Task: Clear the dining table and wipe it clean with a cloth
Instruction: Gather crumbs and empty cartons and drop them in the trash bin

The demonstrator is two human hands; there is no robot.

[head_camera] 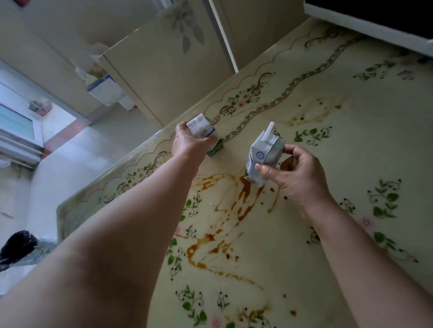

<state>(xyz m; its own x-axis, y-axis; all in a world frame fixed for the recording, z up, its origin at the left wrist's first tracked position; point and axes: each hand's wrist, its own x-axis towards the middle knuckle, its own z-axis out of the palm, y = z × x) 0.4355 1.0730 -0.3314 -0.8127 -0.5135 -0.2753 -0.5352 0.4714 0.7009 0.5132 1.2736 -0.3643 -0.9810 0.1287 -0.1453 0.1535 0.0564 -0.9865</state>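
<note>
Your left fingers are curled round the side of the plain carton, thumb on the far side, so your left hand has a proper grip on it. It's a small boxy paper drink carton, white and pale blue up top, green at the base, with a folded, slightly crumpled top. It sits close to the table's scalloped far edge; I can't tell if the base is on the surface or just off it.

Your right hand is pinching the straw carton, thumb on the near face and fingertips on the far side, with the other fingers loosely curled behind. It's the same kind of box, tilted, with a white straw poking out of the top. Its bottom corner is right over the brown mess; can't say if it's touching.

The table has a glossy cream cover printed with green leaves, pink flowers and a scrolly border. Sticky-looking brown stains run in streaks and drips between your forearms, with more smears and dots further out.

Around it: a cream chair with a grey flower on its back is pushed up to the far edge, just beyond the plain carton. A white appliance with a black front sits at the far right corner. Something black and shiny is down low on your left, off the table.
</note>
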